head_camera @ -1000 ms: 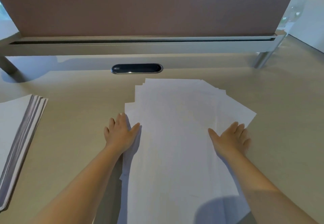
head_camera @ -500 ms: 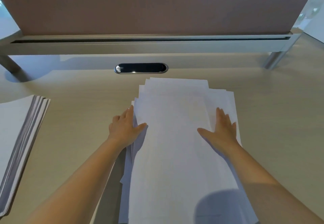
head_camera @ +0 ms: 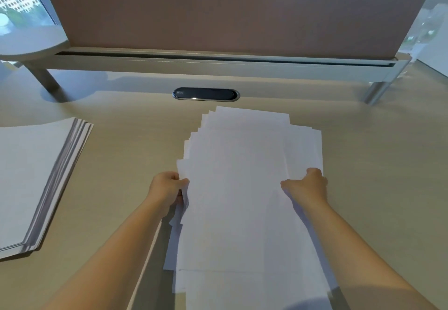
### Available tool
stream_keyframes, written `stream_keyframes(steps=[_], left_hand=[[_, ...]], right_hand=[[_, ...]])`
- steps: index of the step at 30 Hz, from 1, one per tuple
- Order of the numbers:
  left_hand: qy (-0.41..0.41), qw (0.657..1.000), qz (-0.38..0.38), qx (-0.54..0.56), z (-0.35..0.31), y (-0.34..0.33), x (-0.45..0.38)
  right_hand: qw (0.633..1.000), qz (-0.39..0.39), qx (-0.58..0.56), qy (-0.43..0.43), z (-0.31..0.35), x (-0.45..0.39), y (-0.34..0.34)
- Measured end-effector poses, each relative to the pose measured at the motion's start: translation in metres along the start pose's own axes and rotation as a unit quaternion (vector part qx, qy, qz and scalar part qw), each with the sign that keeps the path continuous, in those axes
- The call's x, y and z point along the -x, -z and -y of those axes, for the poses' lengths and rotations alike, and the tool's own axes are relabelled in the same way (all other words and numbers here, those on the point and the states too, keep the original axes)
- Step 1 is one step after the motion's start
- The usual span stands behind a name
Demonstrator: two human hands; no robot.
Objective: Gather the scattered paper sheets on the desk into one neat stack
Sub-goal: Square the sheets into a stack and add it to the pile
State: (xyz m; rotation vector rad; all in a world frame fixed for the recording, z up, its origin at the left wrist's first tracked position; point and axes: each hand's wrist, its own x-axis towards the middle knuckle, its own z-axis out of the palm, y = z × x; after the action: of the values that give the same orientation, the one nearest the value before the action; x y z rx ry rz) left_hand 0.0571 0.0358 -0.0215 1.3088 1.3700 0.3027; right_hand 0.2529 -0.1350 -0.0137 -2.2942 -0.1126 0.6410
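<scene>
The left hand [head_camera: 167, 189] has a grip on the left edge of the white sheets [head_camera: 244, 188], with its fingers curled round the edge, and the right hand [head_camera: 306, 187] has a grip on the right edge the same way, thumb on top. The sheets lie in a loose, uneven pile in the middle of the tan counter [head_camera: 126, 144], with corners sticking out at the far end and on the left. A second stack [head_camera: 31, 178] lies well apart on the left, and a dark oval slot [head_camera: 206, 94] sits just past the pile, under a brown board [head_camera: 230, 9].
</scene>
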Motion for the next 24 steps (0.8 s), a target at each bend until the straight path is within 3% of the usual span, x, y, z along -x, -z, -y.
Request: stream_keyframes(steps=[3,9,13,17,24], left_hand=[[0.007,0.999,0.044,-0.013,0.004,-0.004,0.012],[-0.017,1.000,0.009,0.006,0.008,-0.006,0.009],[-0.050,0.997,-0.041,0.035,0.002,-0.006,0.005],[-0.077,0.994,-0.083,-0.006,-0.010,-0.005,-0.011],[-0.115,0.984,-0.034,-0.128,-0.036,-0.028,-0.036]], right_hand=[[0.989,0.047,-0.124,-0.061,-0.004,-0.003,-0.002],[0.986,0.070,-0.147,-0.028,-0.012,-0.010,-0.002],[0.992,0.042,-0.122,0.004,-0.014,-0.015,0.000],[0.998,0.007,-0.057,0.038,-0.014,-0.024,0.006],[0.998,-0.001,-0.028,0.062,-0.003,-0.029,-0.002]])
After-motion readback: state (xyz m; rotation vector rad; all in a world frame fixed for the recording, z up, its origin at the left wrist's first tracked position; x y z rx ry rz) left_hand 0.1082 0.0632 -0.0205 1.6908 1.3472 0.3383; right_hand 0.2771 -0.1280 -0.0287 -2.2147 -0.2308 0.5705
